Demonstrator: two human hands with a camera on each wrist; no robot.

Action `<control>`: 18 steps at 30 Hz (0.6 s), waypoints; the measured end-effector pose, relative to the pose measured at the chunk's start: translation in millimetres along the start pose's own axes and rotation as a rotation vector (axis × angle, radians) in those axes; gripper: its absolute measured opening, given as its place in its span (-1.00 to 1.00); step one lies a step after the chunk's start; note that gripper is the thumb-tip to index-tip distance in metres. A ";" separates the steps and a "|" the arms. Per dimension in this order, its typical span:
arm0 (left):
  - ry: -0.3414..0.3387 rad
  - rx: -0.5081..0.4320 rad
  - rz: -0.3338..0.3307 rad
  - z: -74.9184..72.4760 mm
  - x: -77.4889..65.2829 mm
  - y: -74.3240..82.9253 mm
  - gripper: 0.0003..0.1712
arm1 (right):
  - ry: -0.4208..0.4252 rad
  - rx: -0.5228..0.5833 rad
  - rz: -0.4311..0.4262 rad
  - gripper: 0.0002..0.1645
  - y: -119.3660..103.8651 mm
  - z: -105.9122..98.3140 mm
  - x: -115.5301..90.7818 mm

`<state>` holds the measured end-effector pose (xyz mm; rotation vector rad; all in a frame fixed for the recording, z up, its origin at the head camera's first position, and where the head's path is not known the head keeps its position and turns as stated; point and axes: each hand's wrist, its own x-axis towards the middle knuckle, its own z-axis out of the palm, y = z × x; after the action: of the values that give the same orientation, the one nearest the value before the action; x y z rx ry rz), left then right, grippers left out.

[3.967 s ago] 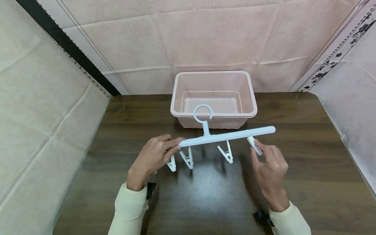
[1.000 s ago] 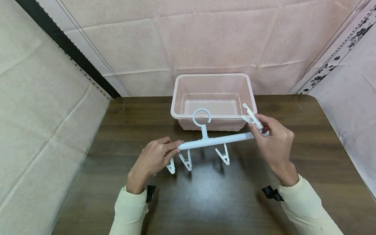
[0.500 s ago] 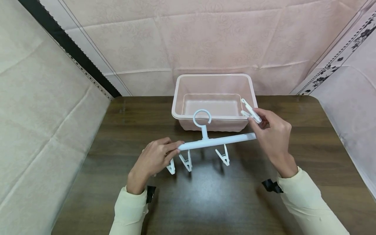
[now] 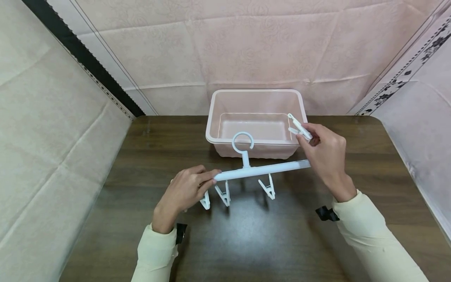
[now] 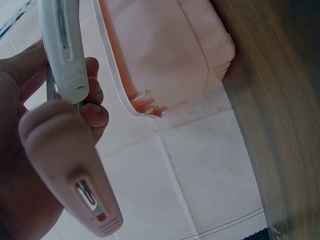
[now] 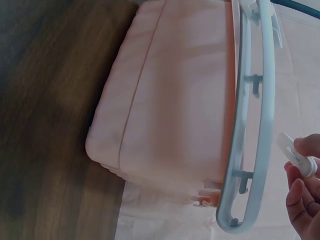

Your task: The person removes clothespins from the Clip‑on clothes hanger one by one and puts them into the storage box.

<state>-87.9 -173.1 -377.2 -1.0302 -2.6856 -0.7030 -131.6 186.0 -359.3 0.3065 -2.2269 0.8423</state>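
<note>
My left hand grips the left end of a light-blue clip hanger, held above the table with its hook upward. Several white clips hang below the bar, among them a middle clip and a left clip. Between thumb and fingers my right hand pinches another white clip, over the bin's right front corner. That clip is apart from the hanger in the right wrist view, where bare pegs show inside the frame. The right hand hides the bar's right end in the head view.
A pale pink plastic bin stands behind the hanger at the back of the brown wooden table. Patterned cloth hangs behind the table and along both sides. In the left wrist view, a pinkish clip looms close to the camera.
Over four seconds my right hand has carried its clip from below the bar's right end up toward the bin. In the last second it rises a little more. My left hand stays nearly still.
</note>
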 end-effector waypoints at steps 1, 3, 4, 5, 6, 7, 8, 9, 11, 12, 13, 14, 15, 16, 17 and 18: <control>-0.001 0.002 0.000 0.0 0.1 0.2 -0.67 | -0.004 -0.006 0.000 -0.68 1.4 1.1 1.7; -0.001 0.004 -0.001 0.0 0.1 0.5 -0.67 | -0.015 -0.015 0.004 -0.69 4.3 3.7 5.3; -0.001 0.005 -0.002 -0.2 -0.1 0.5 -0.67 | -0.021 -0.019 0.009 -0.70 5.4 5.3 6.8; 0.000 0.006 -0.002 -0.5 -0.3 0.5 -0.67 | -0.030 -0.023 0.016 -0.71 6.6 6.9 8.1; -0.001 0.007 -0.002 -0.5 -0.4 0.4 -0.67 | -0.038 -0.024 0.026 -0.71 7.5 8.3 9.3; -0.001 0.007 -0.003 -0.7 -0.7 0.4 -0.67 | -0.048 -0.028 0.033 -0.72 8.6 9.6 10.4; -0.001 0.007 -0.003 -0.7 -0.9 0.3 -0.67 | -0.059 -0.032 0.043 -0.73 9.5 10.8 11.2; -0.001 0.007 -0.003 -0.8 -1.1 0.2 -0.67 | -0.068 -0.033 0.052 -0.73 10.4 11.9 11.9; -0.002 0.005 -0.004 -1.0 -1.5 0.2 -0.67 | -0.088 -0.037 0.069 -0.75 11.7 13.8 12.7; -0.004 0.004 -0.006 -1.0 -1.6 0.2 -0.67 | -0.097 -0.039 0.076 -0.76 12.3 14.7 13.0; -0.004 0.004 -0.007 -1.3 -1.8 0.2 -0.67 | -0.105 -0.041 0.081 -0.76 12.9 15.5 13.2; -0.004 0.005 -0.009 -1.4 -1.9 0.2 -0.67 | -0.112 -0.042 0.084 -0.77 13.6 16.4 13.5; -0.004 0.006 -0.009 -1.7 -2.0 0.3 -0.68 | -0.119 -0.042 0.085 -0.77 14.2 17.3 13.8; -0.003 0.006 -0.010 -1.7 -2.0 0.2 -0.68 | -0.124 -0.044 0.086 -0.78 14.9 18.3 14.2; -0.002 0.008 -0.009 -1.8 -1.9 0.1 -0.68 | -0.128 -0.046 0.085 -0.78 15.7 19.3 14.6; -0.001 0.010 -0.007 -1.9 -1.8 0.0 -0.68 | -0.130 -0.046 0.084 -0.78 16.5 20.1 15.0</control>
<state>-86.5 -175.0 -376.1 -1.0198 -2.6924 -0.6899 -160.6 185.8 -367.2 0.2539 -2.3913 0.8354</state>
